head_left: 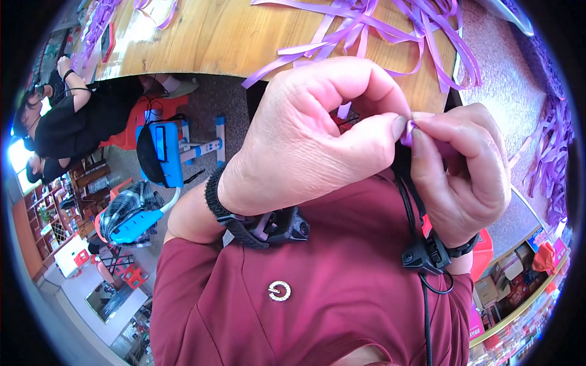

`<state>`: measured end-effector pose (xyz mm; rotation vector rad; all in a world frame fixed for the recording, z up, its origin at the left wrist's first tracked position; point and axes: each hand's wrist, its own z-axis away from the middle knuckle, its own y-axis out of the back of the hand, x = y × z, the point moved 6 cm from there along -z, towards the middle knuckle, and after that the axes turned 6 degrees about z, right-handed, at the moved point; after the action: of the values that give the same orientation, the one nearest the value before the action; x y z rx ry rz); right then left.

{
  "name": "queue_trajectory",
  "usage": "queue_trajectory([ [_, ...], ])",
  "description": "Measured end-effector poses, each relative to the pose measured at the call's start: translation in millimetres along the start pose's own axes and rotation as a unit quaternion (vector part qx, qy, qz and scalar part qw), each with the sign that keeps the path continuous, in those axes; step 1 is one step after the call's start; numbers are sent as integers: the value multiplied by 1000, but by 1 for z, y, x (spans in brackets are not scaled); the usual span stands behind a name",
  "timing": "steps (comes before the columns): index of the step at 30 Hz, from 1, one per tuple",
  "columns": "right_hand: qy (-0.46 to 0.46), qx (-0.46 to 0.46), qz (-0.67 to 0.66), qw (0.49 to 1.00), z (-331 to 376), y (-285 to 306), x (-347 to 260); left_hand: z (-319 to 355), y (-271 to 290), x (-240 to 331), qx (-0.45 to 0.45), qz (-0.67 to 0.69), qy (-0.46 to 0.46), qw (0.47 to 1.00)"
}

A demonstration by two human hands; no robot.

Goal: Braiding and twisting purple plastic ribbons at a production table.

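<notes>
Both hands meet in front of my chest, fingertips nearly touching. Between them sits a small purple ribbon (408,134), folded or looped at the fingertips. My left hand (332,122) pinches it with thumb and index finger, the fingers curved into a ring. My right hand (461,165) is closed, its thumb and index finger pinching the ribbon from the other side. The rest of this ribbon is mostly hidden by the hands. Beyond them, a loose heap of purple ribbon strips (366,24) lies on the wooden table (201,39), some strips hanging past its edge.
A speckled grey surface (494,79) adjoins the table at right, with a mass of purple ribbons (549,165) at its far side. A blue chair (162,152) stands at left, near a seated person in black (91,122). Boxes (506,274) fill a shelf at lower right.
</notes>
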<state>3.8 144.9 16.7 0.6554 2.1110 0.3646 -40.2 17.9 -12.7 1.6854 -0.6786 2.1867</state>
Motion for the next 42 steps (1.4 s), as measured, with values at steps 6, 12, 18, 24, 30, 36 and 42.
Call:
queue_trajectory([
  [6,-42,-27,3,999,4,-3,2,0,3,6,-3,-74,-89,993],
  [12,-55,-70,1,996,4,-8,7,1,5,11,-6,-135,-134,982],
  [18,-17,-80,-41,996,3,-13,5,3,9,11,-7,-158,-138,978],
  [24,-87,-85,-96,988,12,-15,11,5,9,6,-15,-177,-118,977],
  [30,-143,-110,-40,983,8,-10,12,6,14,5,-19,-169,-107,980],
  [36,-131,-111,-61,983,5,-9,10,5,20,11,-50,-168,-139,975],
  [42,-45,-116,-27,992,1,-8,2,3,-5,19,-184,-379,-264,868],
])
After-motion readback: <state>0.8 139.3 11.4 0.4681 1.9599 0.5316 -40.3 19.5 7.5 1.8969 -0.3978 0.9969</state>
